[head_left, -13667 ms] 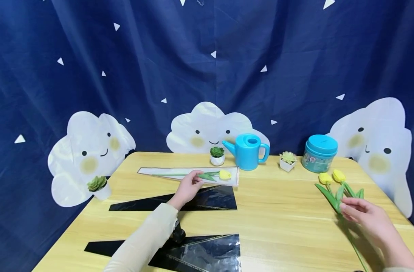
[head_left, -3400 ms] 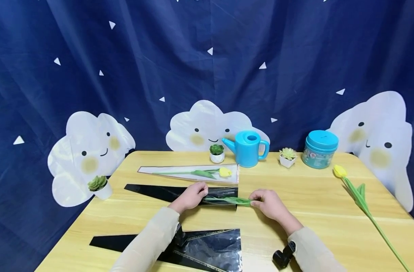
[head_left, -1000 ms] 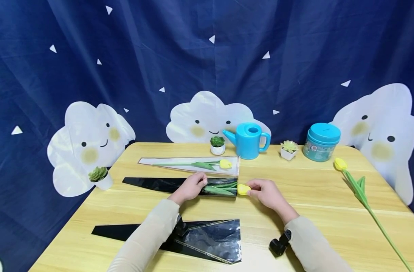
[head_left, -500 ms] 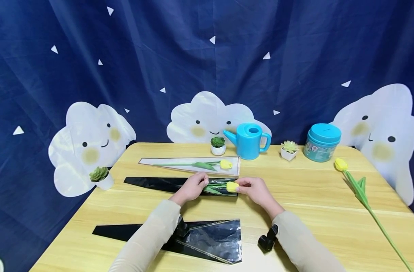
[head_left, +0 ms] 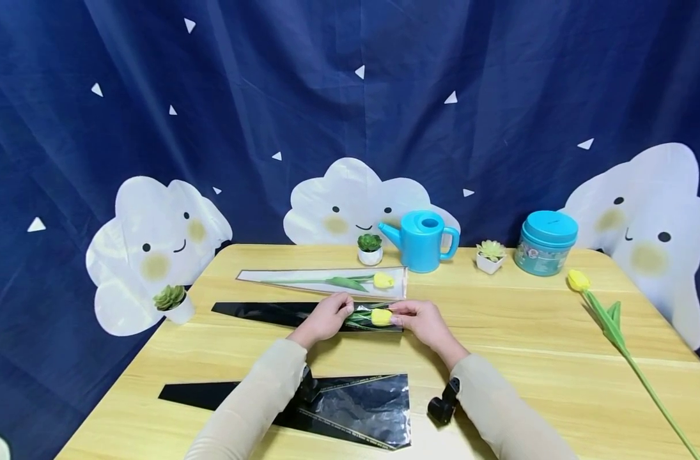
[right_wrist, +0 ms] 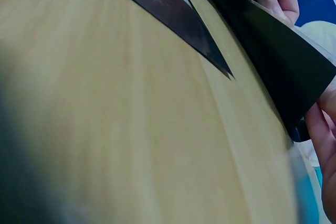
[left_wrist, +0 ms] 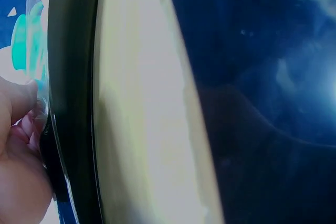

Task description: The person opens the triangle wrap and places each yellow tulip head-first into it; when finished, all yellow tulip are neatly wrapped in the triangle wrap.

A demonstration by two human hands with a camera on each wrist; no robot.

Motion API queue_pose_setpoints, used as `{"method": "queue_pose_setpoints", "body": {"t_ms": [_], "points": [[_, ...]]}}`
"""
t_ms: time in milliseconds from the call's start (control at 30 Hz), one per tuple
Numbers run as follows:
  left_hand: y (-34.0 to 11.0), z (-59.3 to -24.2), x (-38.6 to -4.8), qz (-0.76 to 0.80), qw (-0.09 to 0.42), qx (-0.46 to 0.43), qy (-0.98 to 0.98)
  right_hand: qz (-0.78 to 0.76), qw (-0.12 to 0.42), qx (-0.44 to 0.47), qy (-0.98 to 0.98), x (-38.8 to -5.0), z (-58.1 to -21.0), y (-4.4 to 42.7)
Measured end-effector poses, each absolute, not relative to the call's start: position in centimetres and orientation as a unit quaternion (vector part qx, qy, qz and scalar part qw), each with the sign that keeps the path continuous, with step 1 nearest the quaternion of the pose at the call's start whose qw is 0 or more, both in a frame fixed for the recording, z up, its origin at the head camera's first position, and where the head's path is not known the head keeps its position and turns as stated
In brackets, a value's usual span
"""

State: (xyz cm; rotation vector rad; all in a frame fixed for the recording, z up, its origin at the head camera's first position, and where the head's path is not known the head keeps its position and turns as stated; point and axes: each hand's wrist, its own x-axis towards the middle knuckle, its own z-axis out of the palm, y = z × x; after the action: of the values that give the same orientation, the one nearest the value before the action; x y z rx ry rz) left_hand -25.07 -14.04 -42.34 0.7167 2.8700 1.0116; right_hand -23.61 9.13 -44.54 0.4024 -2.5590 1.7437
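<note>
In the head view, my left hand (head_left: 329, 316) pinches the edge of a black flower sleeve (head_left: 257, 310) with a clear film front. The left wrist view also shows thumb and fingers (left_wrist: 18, 100) pinching the film. A yellow tulip (head_left: 381, 317) lies inside that sleeve, its bloom just within the wide right end. My right hand (head_left: 424, 322) reaches to the sleeve's mouth, thumb and fingers at the bloom. In the right wrist view, the right fingers (right_wrist: 323, 132) are at the sleeve's (right_wrist: 262, 51) open end; the bloom is hidden there.
A white sleeve (head_left: 315, 282) holding another yellow tulip lies behind. A flat black sleeve (head_left: 361, 409) lies in front, partly under the left forearm. One loose tulip (head_left: 611, 326) lies at right. A blue watering can (head_left: 421, 241), small potted succulents (head_left: 369, 249) and a lidded tub (head_left: 546, 244) stand around.
Earlier, two tulips lay at right; one was brought to the middle sleeve. In the last second my right hand moved left, sliding its bloom inside the mouth. The left hand stayed.
</note>
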Motion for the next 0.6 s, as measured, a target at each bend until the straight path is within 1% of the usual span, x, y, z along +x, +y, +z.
{"method": "queue_pose_setpoints", "body": {"t_ms": [133,367,500,600], "points": [[-14.0,-42.3,-25.1,0.324,0.01,0.23,0.918,0.568,0.004,0.127,-0.813,-23.6,-44.6,8.8],[-14.0,-42.4,-24.9,0.332,0.019,0.235,0.913,0.567,0.005,0.149,-0.81,-23.6,-44.8,8.3],[-14.2,-42.5,-25.0,0.335,0.017,0.222,0.916,0.569,-0.002,0.125,-0.813,-23.5,-44.8,9.0],[-14.5,-42.6,-25.2,0.335,0.012,0.212,0.918,0.565,-0.003,0.104,-0.818,-23.3,-44.5,10.4]]}}
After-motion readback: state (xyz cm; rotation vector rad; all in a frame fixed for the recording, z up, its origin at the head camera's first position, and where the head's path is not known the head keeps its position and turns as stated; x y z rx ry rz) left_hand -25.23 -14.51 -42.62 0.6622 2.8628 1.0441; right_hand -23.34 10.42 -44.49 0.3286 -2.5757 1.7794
